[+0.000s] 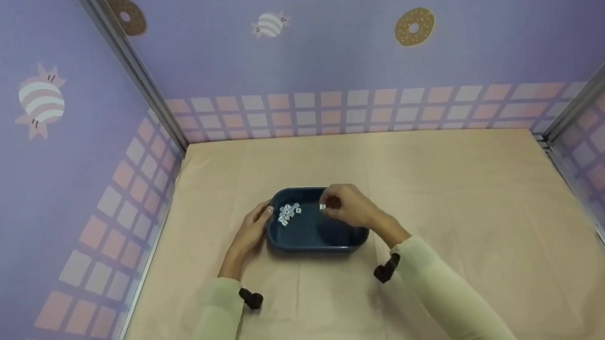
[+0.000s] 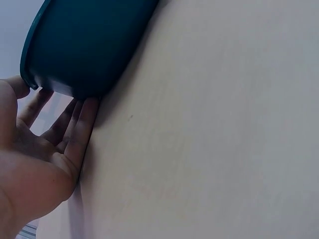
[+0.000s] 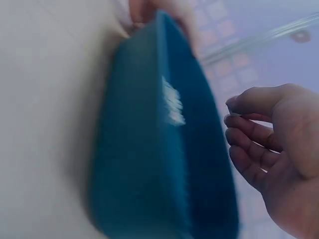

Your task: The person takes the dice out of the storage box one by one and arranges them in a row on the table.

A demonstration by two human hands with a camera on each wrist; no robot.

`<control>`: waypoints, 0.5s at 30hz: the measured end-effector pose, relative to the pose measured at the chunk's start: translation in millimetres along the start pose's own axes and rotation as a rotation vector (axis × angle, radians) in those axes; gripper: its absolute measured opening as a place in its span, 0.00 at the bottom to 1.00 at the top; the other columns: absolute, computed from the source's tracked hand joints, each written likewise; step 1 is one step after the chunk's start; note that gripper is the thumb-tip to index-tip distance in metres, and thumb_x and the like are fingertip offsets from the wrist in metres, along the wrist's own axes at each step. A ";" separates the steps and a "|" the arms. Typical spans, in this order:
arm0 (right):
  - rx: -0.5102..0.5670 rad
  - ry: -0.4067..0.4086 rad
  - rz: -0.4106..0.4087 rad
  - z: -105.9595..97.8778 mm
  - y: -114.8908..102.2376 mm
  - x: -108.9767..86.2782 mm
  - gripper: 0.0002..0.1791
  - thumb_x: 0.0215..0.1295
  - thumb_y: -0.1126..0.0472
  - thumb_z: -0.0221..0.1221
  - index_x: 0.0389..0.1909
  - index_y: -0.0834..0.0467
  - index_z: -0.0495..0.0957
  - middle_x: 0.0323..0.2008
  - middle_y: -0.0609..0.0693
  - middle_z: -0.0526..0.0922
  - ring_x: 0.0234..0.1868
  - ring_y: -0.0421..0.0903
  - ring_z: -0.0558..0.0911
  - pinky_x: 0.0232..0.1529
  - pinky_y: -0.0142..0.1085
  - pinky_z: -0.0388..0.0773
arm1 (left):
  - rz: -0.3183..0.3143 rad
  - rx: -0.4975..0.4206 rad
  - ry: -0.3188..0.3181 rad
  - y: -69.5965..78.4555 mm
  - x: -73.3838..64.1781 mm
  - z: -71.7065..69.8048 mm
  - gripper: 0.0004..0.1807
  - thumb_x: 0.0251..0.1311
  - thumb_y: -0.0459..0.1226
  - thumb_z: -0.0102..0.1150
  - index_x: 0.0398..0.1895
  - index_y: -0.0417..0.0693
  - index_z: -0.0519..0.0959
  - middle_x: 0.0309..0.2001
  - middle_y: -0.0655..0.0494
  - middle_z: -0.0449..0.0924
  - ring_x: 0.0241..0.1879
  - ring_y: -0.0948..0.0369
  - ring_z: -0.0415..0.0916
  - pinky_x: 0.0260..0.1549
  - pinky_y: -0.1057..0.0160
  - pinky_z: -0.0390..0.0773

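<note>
A dark blue tray with rounded corners lies on the table. My left hand holds its left end, the thumb at the rim and the other fingers against the outer wall. Inside the tray, towards its left end, is a cluster of small white cubes with dark marks, like dice. Over the tray's right half, my right hand pinches one small white cube between thumb and fingertips. In the right wrist view the tray and cubes are blurred, and the pinched cube is barely visible.
A pale beige cloth covers the table around the tray. Lilac printed panels stand at the back and both sides, with metal posts at the corners. A dark object sits at each wrist.
</note>
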State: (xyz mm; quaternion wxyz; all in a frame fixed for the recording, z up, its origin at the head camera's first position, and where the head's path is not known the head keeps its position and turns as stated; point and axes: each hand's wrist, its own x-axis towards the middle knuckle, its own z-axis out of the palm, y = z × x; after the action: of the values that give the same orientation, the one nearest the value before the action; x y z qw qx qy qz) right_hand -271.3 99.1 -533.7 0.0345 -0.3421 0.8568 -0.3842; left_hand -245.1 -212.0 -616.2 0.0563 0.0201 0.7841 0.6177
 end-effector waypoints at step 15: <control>-0.105 0.144 0.101 -68.2 63.4 -94.7 0.05 0.68 0.69 0.70 0.42 0.60 0.87 0.38 0.48 0.87 0.38 0.46 0.85 0.41 0.48 0.85 | -0.009 0.010 -0.004 1.8 -0.4 0.8 0.27 0.84 0.48 0.49 0.78 0.50 0.71 0.77 0.45 0.69 0.79 0.46 0.59 0.78 0.45 0.55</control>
State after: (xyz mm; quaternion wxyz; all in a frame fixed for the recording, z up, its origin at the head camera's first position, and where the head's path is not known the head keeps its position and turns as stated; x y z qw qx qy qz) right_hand -256.4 230.3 -548.3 -0.0257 -0.2711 0.8922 -0.3602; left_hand -244.7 -210.8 -614.6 0.0604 0.0181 0.7871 0.6136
